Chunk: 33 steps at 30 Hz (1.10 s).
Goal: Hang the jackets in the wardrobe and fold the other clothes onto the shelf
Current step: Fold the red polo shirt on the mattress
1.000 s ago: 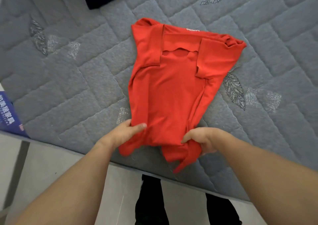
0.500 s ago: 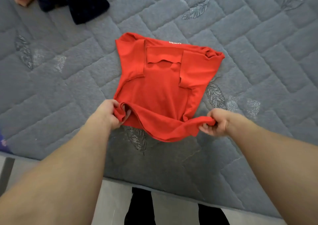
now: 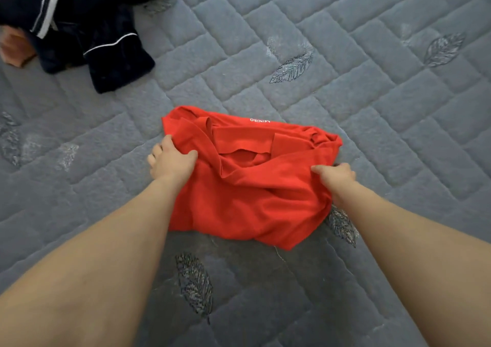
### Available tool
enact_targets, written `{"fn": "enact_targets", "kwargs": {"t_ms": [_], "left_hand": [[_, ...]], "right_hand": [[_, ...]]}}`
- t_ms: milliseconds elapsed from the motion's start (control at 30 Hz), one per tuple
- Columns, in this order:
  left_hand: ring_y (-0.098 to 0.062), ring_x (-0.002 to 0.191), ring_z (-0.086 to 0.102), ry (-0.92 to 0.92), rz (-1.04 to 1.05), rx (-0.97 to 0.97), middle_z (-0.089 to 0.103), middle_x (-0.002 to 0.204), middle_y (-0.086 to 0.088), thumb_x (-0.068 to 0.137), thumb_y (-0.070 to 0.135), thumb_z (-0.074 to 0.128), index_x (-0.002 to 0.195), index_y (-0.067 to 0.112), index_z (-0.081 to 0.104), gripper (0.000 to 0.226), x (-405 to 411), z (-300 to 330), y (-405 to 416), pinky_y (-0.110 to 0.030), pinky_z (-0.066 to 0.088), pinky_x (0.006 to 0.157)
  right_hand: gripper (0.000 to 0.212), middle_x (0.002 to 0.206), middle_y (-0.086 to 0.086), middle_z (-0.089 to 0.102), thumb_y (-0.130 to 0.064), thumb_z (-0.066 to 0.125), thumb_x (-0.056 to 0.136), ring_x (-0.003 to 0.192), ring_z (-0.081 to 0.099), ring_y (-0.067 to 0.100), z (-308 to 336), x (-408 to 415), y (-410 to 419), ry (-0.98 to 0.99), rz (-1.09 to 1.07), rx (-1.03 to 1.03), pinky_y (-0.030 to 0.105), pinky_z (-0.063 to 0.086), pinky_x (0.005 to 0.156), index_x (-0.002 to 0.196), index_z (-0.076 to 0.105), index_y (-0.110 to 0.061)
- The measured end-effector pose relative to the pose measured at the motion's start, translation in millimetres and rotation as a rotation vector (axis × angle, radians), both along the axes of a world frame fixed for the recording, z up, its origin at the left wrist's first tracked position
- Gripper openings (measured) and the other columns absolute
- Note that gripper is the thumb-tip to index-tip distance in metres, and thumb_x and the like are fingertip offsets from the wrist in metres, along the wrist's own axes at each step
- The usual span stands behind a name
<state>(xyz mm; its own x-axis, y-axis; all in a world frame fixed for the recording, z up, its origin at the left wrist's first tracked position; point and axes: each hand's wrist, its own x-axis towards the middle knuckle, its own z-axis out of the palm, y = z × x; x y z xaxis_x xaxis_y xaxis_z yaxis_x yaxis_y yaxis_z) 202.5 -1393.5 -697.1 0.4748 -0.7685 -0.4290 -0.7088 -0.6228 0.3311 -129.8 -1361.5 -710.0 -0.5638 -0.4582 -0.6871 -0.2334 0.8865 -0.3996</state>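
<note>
The red T-shirt (image 3: 247,187) lies on the grey quilted mattress (image 3: 372,107), near the middle of the view. It is folded in half, so that the lower part lies over the upper part, and the top layer makes a loose, wrinkled edge across the middle. Under this edge the folded-in sleeves and the neckline are visible. The cloth is plain bright red, with no pattern. At the far edge of the T-shirt there is small white writing, seen upside down; it seems to read "MINISO".

The left hand (image 3: 171,160) is at the left side of the T-shirt, with the thumb on top of the cloth and the fingers curled around the edge. The right hand (image 3: 336,178) grips the folded edge at the right side, the fingers closed on the cloth.

Far to the left behind the T-shirt lies a dark navy garment (image 3: 87,27) with white piping, in a heap. Just beside it, at the left edge of the view, is a piece of orange cloth (image 3: 14,49). The mattress has embroidered leaf figures.
</note>
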Motion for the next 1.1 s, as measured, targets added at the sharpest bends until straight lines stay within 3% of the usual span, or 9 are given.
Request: {"fn": "enact_targets", "kwargs": {"t_ms": [133, 267, 400, 533, 733, 767, 800, 867, 1100], "left_hand": [[-0.040, 0.119, 0.045, -0.177, -0.132, -0.141, 0.052, 0.124, -0.021, 0.092, 0.035, 0.056, 0.111, 0.012, 0.060, 0.030, -3, -8, -5, -0.046, 0.036, 0.100], [-0.042, 0.106, 0.054, -0.020, 0.115, -0.358, 0.061, 0.110, -0.027, 0.099, 0.025, 0.041, 0.101, 0.005, 0.054, 0.024, 3, 4, -23, -0.045, 0.038, 0.088], [-0.040, 0.094, 0.055, 0.054, 0.307, -0.488, 0.061, 0.100, -0.026, 0.100, 0.023, 0.037, 0.092, 0.011, 0.043, 0.016, 13, 13, -56, -0.038, 0.026, 0.073], [-0.040, 0.105, 0.057, 0.039, 0.292, -0.324, 0.063, 0.112, -0.023, 0.102, 0.030, 0.036, 0.110, 0.005, 0.050, 0.030, 22, -6, -78, -0.039, 0.036, 0.082], [-0.045, 0.115, 0.056, -0.079, 0.091, -0.102, 0.060, 0.124, -0.027, 0.102, 0.033, 0.039, 0.128, 0.004, 0.047, 0.040, 15, -44, -66, -0.046, 0.042, 0.093], [-0.046, 0.113, 0.057, -0.105, 0.086, -0.110, 0.060, 0.123, -0.027, 0.102, 0.033, 0.038, 0.127, 0.004, 0.047, 0.039, 14, -45, -64, -0.047, 0.042, 0.092], [-0.046, 0.112, 0.057, -0.115, 0.083, -0.116, 0.060, 0.122, -0.028, 0.102, 0.033, 0.038, 0.126, 0.004, 0.048, 0.039, 14, -43, -64, -0.047, 0.043, 0.091], [-0.046, 0.113, 0.056, -0.098, 0.082, -0.122, 0.060, 0.122, -0.029, 0.102, 0.034, 0.039, 0.127, 0.004, 0.048, 0.040, 15, -38, -64, -0.047, 0.042, 0.092], [-0.045, 0.117, 0.055, -0.032, 0.215, 0.028, 0.059, 0.124, -0.031, 0.098, 0.046, 0.041, 0.123, 0.001, 0.049, 0.052, 20, -22, -1, -0.047, 0.041, 0.098]], "right_hand": [[0.036, 0.115, 0.023, 0.065, -0.033, 0.061, 0.090, 0.108, 0.060, 0.039, 0, -1, 2, 0.089, 0.208, -0.071, 0.040, 0.048, 0.091, 0.109, 0.063, -0.002], [0.040, 0.108, 0.028, 0.065, -0.038, 0.042, 0.098, 0.103, 0.060, 0.044, 24, -6, -5, 0.430, 0.484, -0.111, 0.044, 0.045, 0.082, 0.099, 0.061, -0.002], [0.041, 0.105, 0.030, 0.064, -0.035, 0.037, 0.102, 0.100, 0.060, 0.046, 38, -18, -41, 0.562, 0.358, -0.261, 0.044, 0.045, 0.079, 0.094, 0.060, -0.002], [0.044, 0.091, 0.020, 0.058, -0.041, 0.038, 0.103, 0.091, 0.055, 0.033, 26, -19, -82, 0.288, 0.030, -0.343, 0.038, 0.036, 0.076, 0.072, 0.046, -0.011], [0.060, 0.103, 0.014, 0.069, -0.053, 0.048, 0.095, 0.093, 0.061, 0.032, -8, 0, -60, -0.020, -0.219, -0.373, 0.039, 0.043, 0.079, 0.102, 0.064, 0.005], [0.053, 0.103, 0.013, 0.069, -0.050, 0.051, 0.095, 0.117, 0.049, 0.033, -9, 0, -52, -0.118, -0.247, -0.420, 0.039, 0.045, 0.081, 0.103, 0.066, 0.001], [0.041, 0.098, 0.006, 0.065, -0.047, 0.054, 0.094, 0.089, 0.039, 0.007, -8, 0, -46, -0.256, -0.290, -0.451, 0.038, 0.046, 0.082, 0.100, 0.066, -0.008], [0.030, 0.108, 0.004, 0.068, -0.042, 0.058, 0.094, 0.099, 0.062, 0.018, -5, -1, -29, -0.509, -0.389, -0.469, 0.036, 0.049, 0.091, 0.104, 0.067, -0.014], [0.028, 0.107, 0.007, 0.074, -0.019, 0.065, 0.087, 0.092, 0.072, 0.019, 5, 23, 73, -0.828, -0.243, -0.038, 0.042, 0.054, 0.093, 0.113, 0.067, -0.008]]}}
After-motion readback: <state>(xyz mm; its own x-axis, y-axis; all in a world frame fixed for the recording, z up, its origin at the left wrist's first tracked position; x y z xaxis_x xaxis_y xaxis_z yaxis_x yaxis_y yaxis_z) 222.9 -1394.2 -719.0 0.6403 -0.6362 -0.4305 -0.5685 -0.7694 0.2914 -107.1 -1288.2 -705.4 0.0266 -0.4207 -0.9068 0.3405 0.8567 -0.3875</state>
